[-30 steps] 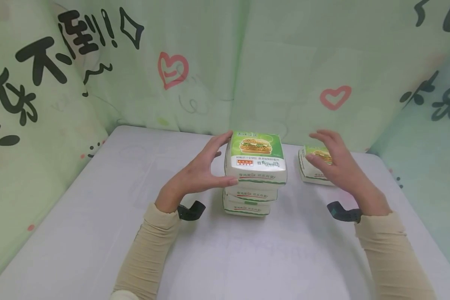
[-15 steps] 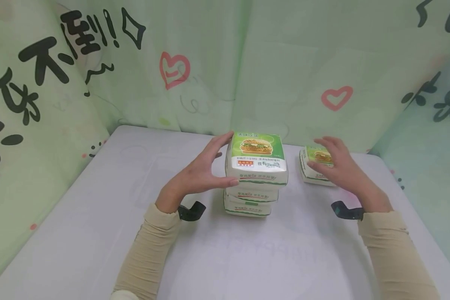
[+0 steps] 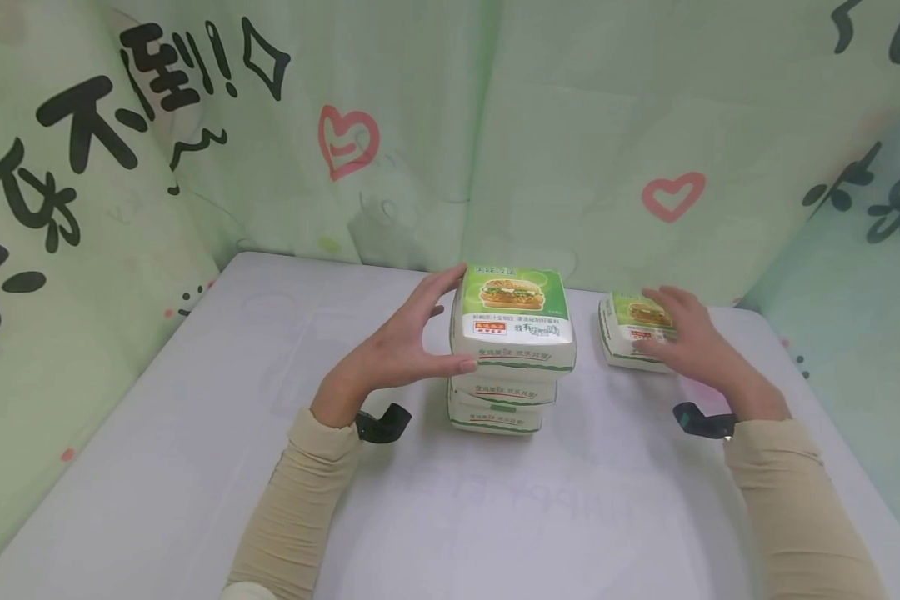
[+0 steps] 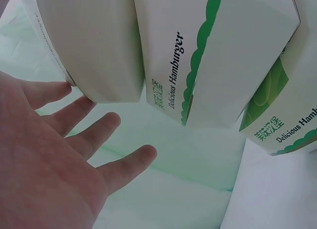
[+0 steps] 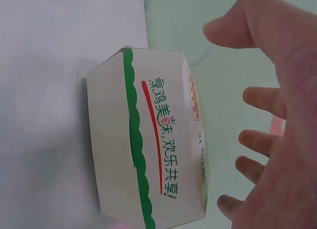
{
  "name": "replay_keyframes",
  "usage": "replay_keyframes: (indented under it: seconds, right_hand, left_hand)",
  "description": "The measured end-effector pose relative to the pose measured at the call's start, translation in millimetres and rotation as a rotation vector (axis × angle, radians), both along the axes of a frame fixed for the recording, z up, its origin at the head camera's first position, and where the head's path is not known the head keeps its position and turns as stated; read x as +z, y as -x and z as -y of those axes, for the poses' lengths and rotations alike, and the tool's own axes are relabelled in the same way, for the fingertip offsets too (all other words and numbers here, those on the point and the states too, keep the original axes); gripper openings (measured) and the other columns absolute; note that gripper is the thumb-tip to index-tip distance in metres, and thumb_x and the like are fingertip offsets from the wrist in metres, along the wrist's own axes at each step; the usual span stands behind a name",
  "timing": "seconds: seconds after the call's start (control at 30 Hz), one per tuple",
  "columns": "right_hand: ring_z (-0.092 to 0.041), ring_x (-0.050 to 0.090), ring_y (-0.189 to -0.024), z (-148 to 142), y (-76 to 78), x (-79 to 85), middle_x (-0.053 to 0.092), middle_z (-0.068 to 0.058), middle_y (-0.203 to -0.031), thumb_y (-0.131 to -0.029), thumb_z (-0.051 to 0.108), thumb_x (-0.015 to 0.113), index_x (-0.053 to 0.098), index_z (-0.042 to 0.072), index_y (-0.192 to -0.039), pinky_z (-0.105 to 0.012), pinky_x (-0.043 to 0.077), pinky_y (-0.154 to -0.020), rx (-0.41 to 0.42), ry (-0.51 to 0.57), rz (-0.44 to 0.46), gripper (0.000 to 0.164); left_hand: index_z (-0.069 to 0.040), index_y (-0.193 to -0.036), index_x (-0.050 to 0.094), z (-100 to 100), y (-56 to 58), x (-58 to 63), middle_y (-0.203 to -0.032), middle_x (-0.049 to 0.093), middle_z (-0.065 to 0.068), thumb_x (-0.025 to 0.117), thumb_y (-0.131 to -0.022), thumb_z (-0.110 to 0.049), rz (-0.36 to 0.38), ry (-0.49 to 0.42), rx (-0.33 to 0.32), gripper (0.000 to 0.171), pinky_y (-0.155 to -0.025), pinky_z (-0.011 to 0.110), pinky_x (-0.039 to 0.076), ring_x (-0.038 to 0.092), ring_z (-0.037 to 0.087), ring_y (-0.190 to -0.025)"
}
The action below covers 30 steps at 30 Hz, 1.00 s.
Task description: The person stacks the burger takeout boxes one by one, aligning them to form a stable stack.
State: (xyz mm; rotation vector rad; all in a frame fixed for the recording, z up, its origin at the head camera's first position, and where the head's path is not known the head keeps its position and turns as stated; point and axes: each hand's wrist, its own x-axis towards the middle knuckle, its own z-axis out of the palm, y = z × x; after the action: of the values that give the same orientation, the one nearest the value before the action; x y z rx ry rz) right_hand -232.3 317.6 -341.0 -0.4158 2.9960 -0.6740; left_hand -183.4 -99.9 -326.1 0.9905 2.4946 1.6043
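A stack of three green-and-white hamburger boxes stands mid-table in the head view, its top box (image 3: 513,312) jutting past the middle box (image 3: 506,389) and the bottom box (image 3: 495,417). My left hand (image 3: 390,350) is at the top box's left side, thumb by the front corner and fingers by the back. Its spread fingers (image 4: 96,135) reach the top box (image 4: 94,46) in the left wrist view. My right hand (image 3: 701,346) hovers over a single hamburger box (image 3: 617,343) at the back right; in the right wrist view the fingers stand apart from this box (image 5: 158,125).
The boxes stand on a white table (image 3: 435,517) with rounded far corners. Behind and beside it hangs a pale green curtain (image 3: 585,125) with hearts and black lettering. Dark cameras (image 3: 382,423) sit at both wrists.
My right hand has moved slightly right and down over the single box. The left hand and the stack stay in place. A shadow has appeared on the curtain behind the left hand.
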Motion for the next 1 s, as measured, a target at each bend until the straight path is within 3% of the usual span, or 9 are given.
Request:
replay_keyframes:
  seconds: [0.4,0.77,1.0]
  right_hand:
    - [-0.06,0.012,-0.139,-10,6.8,-11.4,0.003,-0.035,-0.158,-0.084,0.045,0.073,0.017,0.004,-0.156,-0.079,0.019,-0.105,-0.03,-0.116,0.13,0.1]
    - [-0.061,0.011,-0.139,-13,8.4,-16.9,0.005,-0.037,-0.157,-0.085,0.044,0.072,0.017,-0.001,-0.155,-0.078,0.018,-0.106,-0.031,-0.136,0.112,0.099]
    - [-0.06,0.014,-0.135,-13,7.3,-18.0,0.011,-0.037,-0.154,-0.086,0.044,0.072,0.024,0.001,-0.153,-0.075,0.024,-0.102,-0.044,-0.151,0.091,0.094]
  left_hand:
    - [-0.024,-0.159,0.016,-1,0.9,-1.7,-0.158,0.027,-0.007,0.081,-0.079,-0.03,-0.004,-0.013,-0.001,0.103,-0.118,0.038,0.033,0.027,0.007,-0.145]
    - [-0.024,-0.159,0.016,-1,1.2,-1.8,-0.158,0.027,-0.006,0.081,-0.079,-0.031,0.001,-0.013,-0.001,0.103,-0.119,0.043,0.032,0.027,0.008,-0.145]
    - [-0.025,-0.159,0.016,-2,1.9,-2.2,-0.158,0.027,-0.007,0.081,-0.078,-0.031,-0.006,-0.001,-0.001,0.103,-0.118,0.039,0.032,0.027,0.008,-0.145]
